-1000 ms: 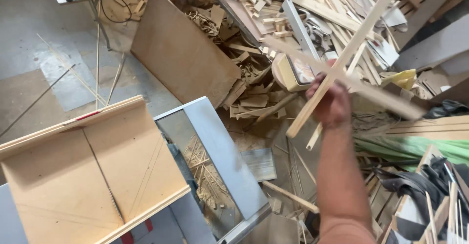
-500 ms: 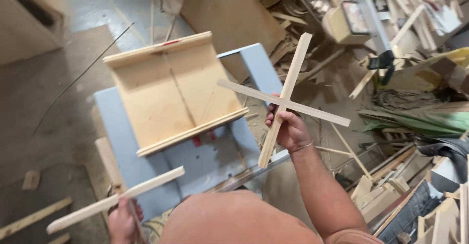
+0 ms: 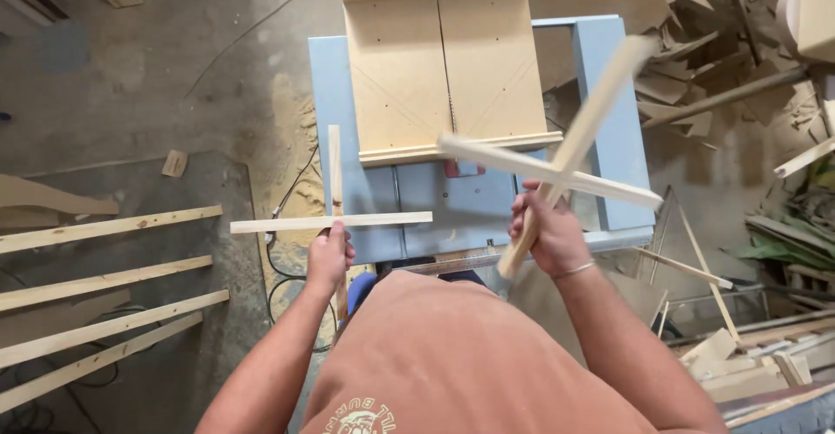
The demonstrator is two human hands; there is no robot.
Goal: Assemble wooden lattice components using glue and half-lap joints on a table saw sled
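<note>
Left hand [image 3: 329, 258] grip shut around two crossed slats [image 3: 333, 220], low centre-left of frame: one slat flat and level, one upright through the fist. Right hand [image 3: 546, 236] grip shut around a second cross [image 3: 557, 171], centre-right, tilted and blurred; its long stick runs from the fist up toward the upper right, the other stick crosses it slantwise. Thin bracelet [image 3: 574, 270] on the right wrist. Both crosses are held above the blue saw table [image 3: 352, 121], upper centre. Wooden sled [image 3: 444, 69] sits on that table, slot down its middle, at top centre. Four loose slats [image 3: 104, 295] lie on the floor at left, roughly parallel. Sawdust [image 3: 291, 138] beside the table's left edge. Scrap pile [image 3: 783, 138] at right. Orange shirt [image 3: 470, 364] fills the bottom centre.
</note>
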